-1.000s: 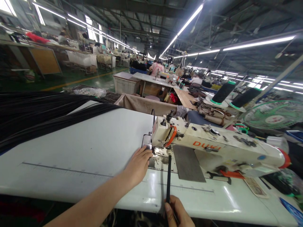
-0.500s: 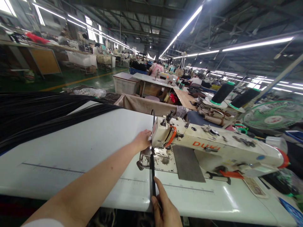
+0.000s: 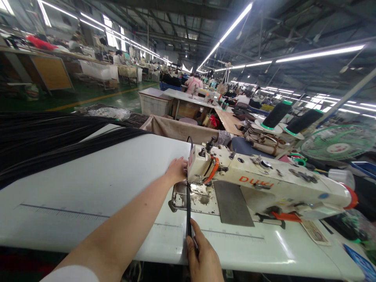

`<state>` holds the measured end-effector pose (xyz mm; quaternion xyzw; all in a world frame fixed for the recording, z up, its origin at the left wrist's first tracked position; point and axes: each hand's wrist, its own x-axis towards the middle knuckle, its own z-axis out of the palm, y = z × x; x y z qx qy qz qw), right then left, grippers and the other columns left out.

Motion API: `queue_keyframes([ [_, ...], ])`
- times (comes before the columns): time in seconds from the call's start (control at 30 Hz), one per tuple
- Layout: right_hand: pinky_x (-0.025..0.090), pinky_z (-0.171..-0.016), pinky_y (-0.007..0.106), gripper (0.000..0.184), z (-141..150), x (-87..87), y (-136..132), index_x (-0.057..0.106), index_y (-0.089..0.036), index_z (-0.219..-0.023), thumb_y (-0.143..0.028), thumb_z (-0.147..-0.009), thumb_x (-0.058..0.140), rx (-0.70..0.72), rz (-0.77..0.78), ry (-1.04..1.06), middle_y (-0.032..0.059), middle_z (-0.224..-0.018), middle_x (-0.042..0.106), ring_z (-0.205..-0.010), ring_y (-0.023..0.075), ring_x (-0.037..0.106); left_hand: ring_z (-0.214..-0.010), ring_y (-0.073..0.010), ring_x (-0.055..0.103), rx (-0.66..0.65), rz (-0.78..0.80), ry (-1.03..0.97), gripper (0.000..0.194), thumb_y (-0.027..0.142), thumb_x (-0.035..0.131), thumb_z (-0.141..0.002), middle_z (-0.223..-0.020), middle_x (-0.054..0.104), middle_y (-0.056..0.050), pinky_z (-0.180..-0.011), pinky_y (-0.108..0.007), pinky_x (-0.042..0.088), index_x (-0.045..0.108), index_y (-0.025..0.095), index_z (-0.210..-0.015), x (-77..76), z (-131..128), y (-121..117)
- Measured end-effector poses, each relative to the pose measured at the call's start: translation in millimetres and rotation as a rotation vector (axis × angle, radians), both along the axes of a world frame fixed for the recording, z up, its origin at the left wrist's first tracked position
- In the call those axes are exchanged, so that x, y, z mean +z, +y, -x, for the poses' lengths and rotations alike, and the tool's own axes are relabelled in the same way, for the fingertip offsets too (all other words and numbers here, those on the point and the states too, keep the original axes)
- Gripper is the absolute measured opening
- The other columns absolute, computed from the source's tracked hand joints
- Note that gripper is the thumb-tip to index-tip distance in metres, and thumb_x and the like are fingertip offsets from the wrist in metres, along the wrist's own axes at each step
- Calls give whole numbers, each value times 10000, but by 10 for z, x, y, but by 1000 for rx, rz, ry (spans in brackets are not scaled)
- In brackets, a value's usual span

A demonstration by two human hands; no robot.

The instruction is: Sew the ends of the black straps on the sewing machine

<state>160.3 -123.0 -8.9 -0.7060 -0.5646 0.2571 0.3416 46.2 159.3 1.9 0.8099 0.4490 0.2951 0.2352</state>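
A long narrow black strip (image 3: 188, 207) runs front to back under the needle area of a white sewing machine (image 3: 243, 176) with orange trim. My right hand (image 3: 204, 256) pinches the strip near the table's front edge, thumb on the left and forefinger along its right side. Beside the left end of the machine head is my left hand (image 3: 176, 169), fingers stretched toward the strip; its fingertips are partly hidden by the head. Behind the head, a thin black loop (image 3: 190, 141) rises. Below the needle lies a worn metal plate (image 3: 180, 196).
A pile of black strips (image 3: 58, 145) covers the table's left side. Printed rulers (image 3: 64, 210) mark the white tabletop (image 3: 132, 168). A fabric-lined bin (image 3: 179, 129) stands behind. Black thread cones (image 3: 276, 115) and a green fan (image 3: 337, 147) are at right. Co-workers sit farther back.
My left hand has shifted slightly up and left beside the machine head, its fingers a little more apart. My right hand keeps its pinch on the strip, nearly still. The view has shifted slightly.
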Motion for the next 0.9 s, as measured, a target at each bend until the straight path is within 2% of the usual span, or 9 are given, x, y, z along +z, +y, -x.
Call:
queue_keyframes([
  [0.13,558,-1019,386,534,10,8,13,631,-195,-1456,-448,-1025,444,-15,-7,12,127,-1333,727,-1235,308,697,-1376,-361,538,-25,19,18,124,122,671,-822,-1296,714,-108,-1256,-593,221,750,150,-913,39,15,-15],
  [0.37,552,-1021,379,530,36,43,47,616,-198,-1470,-432,-1027,441,-21,16,26,122,-1322,734,-1248,301,689,-1355,-352,561,6,65,-1,231,105,668,-820,-1318,712,-124,-1244,-636,228,771,199,-1005,44,-8,28],
  [0.57,536,-1054,384,520,52,42,85,620,-194,-1459,-414,-1025,438,-37,33,42,114,-1347,722,-1264,292,679,-1360,-343,551,29,88,-84,144,91,660,-791,-1257,739,-103,-1273,-592,173,764,187,-819,59,-5,-10],
  [0.63,529,-1069,392,510,29,61,106,617,-201,-1458,-409,-1030,435,-29,19,48,115,-1351,720,-1260,287,680,-1334,-330,569,44,102,-130,147,84,665,-768,-1197,758,-94,-1268,-562,215,758,198,-781,66,0,-15],
  [0.77,542,-1042,356,476,-27,115,136,632,-206,-1420,-423,-1024,483,11,-59,39,130,-1304,716,-1194,259,689,-1252,-279,615,104,146,-259,118,107,686,-737,-1151,762,-77,-1169,-417,410,747,208,-751,91,35,-5],
  [0.83,560,-982,347,423,-33,136,134,661,-221,-1356,-417,-1016,503,-35,-134,40,119,-1194,709,-1079,243,697,-1230,-283,624,176,181,-337,58,157,697,-750,-1183,746,-87,-1136,-407,438,724,198,-720,106,66,7],
  [0.9,555,-962,350,356,-23,150,122,686,-235,-1281,-388,-1007,516,-78,-200,50,104,-1141,674,-1031,233,676,-1166,-300,651,251,234,-420,85,238,717,-765,-1129,749,-101,-1103,-434,460,701,188,-699,123,96,19],
])
